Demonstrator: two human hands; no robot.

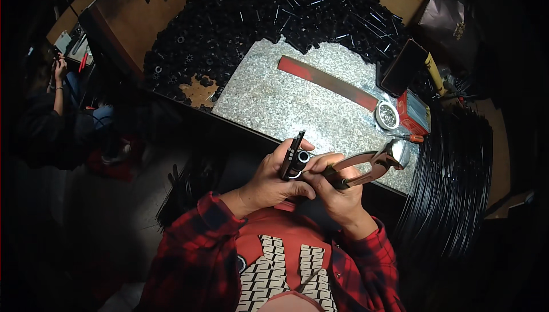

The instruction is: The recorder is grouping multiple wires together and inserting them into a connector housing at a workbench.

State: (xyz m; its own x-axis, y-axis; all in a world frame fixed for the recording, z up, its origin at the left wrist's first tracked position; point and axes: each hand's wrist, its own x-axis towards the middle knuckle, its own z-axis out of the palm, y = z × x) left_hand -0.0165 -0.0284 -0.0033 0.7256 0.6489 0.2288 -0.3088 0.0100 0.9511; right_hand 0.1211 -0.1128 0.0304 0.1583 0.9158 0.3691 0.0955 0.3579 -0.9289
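My left hand (264, 174), in front of my chest, is closed round a small black part (293, 158) with a round hollow end and a flat row of thin bars. Its exact kind I cannot make out. Right beside it, my right hand (341, 196) grips the handles of a pair of pincers (373, 166), whose rounded metal head points right, away from the part. The right thumb and fingertips also meet close to the black part; whether they pinch something small there is hidden.
A speckled board (257, 92) on the bench carries a red-edged flat bar (326, 82), a white cup of small metal bits (387, 115) and a screwdriver (413, 138). Black parts (229, 20) are heaped behind. Thin black rods (452, 180) hang at right. Another person's hand (59, 69) shows far left.
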